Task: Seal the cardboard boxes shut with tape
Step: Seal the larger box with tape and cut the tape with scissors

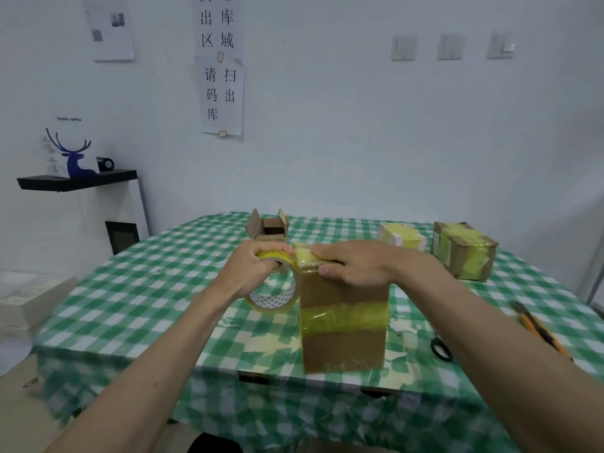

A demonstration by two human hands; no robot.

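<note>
1. Two bare forearms reach in from the bottom edge toward a tall cardboard box (343, 322) standing upright near the front edge of the worktop (147, 289), which wears a green-and-white checked cloth.
2. The left hand (258, 269) makes the left grip: fingers curled through and around a roll of yellow tape (277, 282), clamped on it, with the roll held just left of the box's top edge and touching it.
3. The right hand (356, 263) lies flat on the box top, fingers straight and pointing left toward the roll, thumb down over the front upper edge — a pressing grip, apart rather than closed round anything.
4. Under those fingers, yellow tape covers the top of the box; a second band of yellow tape runs round the box's middle, below the right hand.
5. Beyond the left grip, farther back on the worktop, an open small box (266, 228) stands with its flaps up.
6. Beyond and to the right of the right grip sit two taped boxes: a pale one (402, 237) wrapped in yellow tape, and a brown one (464, 251) farther right.
7. Right of the right forearm, near the worktop's edge, lie black-handled scissors (441, 349) and — farther right — an orange utility knife (539, 328).
8. Paper sheets with printed characters (220, 93) hang on the wall behind.
</note>
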